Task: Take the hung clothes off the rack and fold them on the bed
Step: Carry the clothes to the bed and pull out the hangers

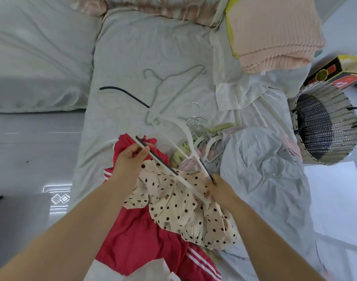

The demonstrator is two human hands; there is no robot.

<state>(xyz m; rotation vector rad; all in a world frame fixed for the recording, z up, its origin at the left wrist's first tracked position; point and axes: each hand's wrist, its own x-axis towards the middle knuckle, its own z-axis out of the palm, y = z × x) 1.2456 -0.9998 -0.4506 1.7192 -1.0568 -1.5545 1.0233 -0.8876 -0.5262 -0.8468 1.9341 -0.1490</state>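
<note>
A cream polka-dot blouse (185, 209) lies crumpled on the bed (133, 47), on top of a red garment with white stripes (137, 240). A white hanger with black grip strips (173, 159) sits over the blouse's collar. My left hand (131, 159) pinches the hanger's left arm. My right hand (220, 189) grips the hanger's right end at the blouse's shoulder. A pale grey-blue garment (260, 175) lies bunched to the right.
Loose hangers (169, 88) lie on the sheet further back, and a heap of small pastel hangers (202, 138) sits by the blouse. A folded peach knit (274, 33) lies at the back right. A woven basket (323, 122) and a black box (335, 74) stand right.
</note>
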